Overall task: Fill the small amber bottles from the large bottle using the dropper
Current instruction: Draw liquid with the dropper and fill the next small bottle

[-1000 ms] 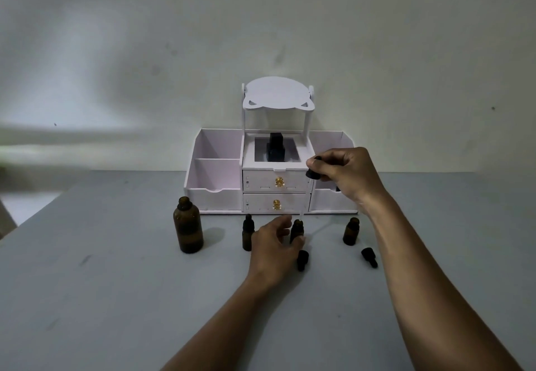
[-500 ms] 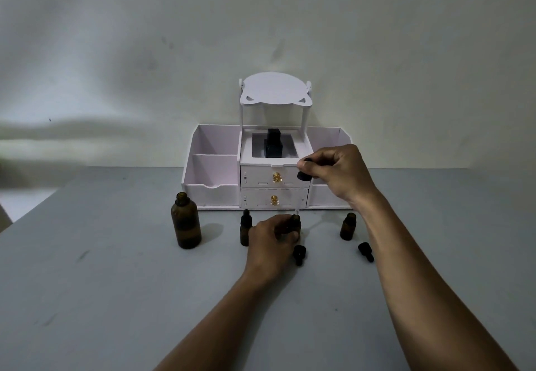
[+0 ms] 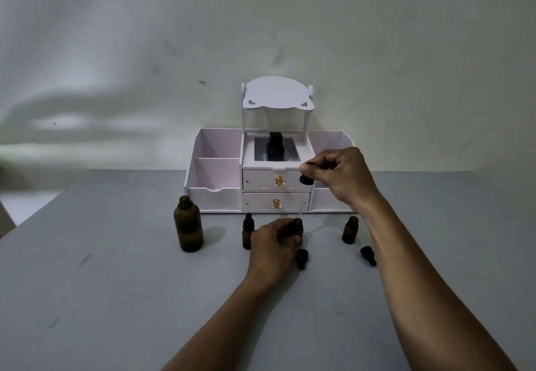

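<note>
Gripping a small amber bottle [image 3: 298, 225] with the left hand [image 3: 274, 244], thumb and fingers curled round its body, upright on the desk [image 3: 116, 298] about midway between the left and right edges, neck uncapped. Pinching the dropper [image 3: 306, 180] by its black bulb with the right hand [image 3: 340, 178], fingertips closed on it, raised over that bottle with the clear glass tube slanting down toward the open mouth. Hard to tell whether the tip sits inside the neck or just above it. Toward the left edge, standing upright and uncapped, well apart from both hands: the large amber bottle [image 3: 188, 225]. Between it and the left hand, just beside the knuckles: a capped small bottle [image 3: 247, 233] with its black dropper top on. Toward the right edge, under the right forearm and apart from the gripped bottle: an open small bottle [image 3: 350, 230]. Lying on the desk nearer the front edge: one loose black cap [image 3: 301, 258] just below the left fingertips, and a second black cap [image 3: 368, 255] just in front of the open small bottle. Along the far edge, against the wall [image 3: 145, 51]: a white organiser [image 3: 214, 173] with open side bins, two drawers with gold knobs, a raised shelf on top and a dark blocky object [image 3: 275, 146] in its upper tray.
</note>
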Motion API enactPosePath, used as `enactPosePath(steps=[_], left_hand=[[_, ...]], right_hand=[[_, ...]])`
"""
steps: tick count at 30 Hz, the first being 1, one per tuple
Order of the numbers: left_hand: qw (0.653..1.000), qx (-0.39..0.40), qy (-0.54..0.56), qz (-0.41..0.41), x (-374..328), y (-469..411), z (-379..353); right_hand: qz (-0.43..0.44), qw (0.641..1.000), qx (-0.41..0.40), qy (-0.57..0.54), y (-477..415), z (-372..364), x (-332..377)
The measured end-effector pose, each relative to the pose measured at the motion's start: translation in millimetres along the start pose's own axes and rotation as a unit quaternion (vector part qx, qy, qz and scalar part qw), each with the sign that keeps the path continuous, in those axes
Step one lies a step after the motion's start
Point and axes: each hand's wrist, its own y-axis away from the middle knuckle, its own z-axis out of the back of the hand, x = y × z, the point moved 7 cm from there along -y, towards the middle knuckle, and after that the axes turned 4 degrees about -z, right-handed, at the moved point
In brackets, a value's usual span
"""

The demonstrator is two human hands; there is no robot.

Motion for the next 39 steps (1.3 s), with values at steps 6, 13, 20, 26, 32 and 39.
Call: enactPosePath(steps=[6, 13, 20, 26, 32, 39], left_hand=[[1.0, -0.004, 0.001, 0.002, -1.9, 1.6, 1.3], [1.0, 0.004, -0.026, -0.016, -8.8, 15.5, 10.9], [0.982, -0.106, -0.063, -0.146, -44.3, 47.1, 79.4], [0.942, -0.287, -0.052, -0.165, -25.4, 48.3, 182.2], [0.972, -0.223, -0.022, -0.063, 36.8, 27.4, 211.5], [0.992, -0.115, 0.012, -0.044, 57.1, 18.8, 194.1]], right_hand=[[-0.008, 1.0, 0.013, -0.016, 0.2, -1.2, 1.7], [0.032, 0.995, -0.031, -0.087, 5.4, 13.7, 25.4], [0.082, 0.979, -0.089, -0.161, 9.9, 17.3, 56.4], [0.086, 0.964, -0.071, -0.241, 14.8, -21.6, 83.1], [0.045, 0.95, -0.058, -0.303, 13.7, -80.2, 88.7], [0.042, 0.962, -0.02, -0.268, 14.7, -118.9, 88.0]])
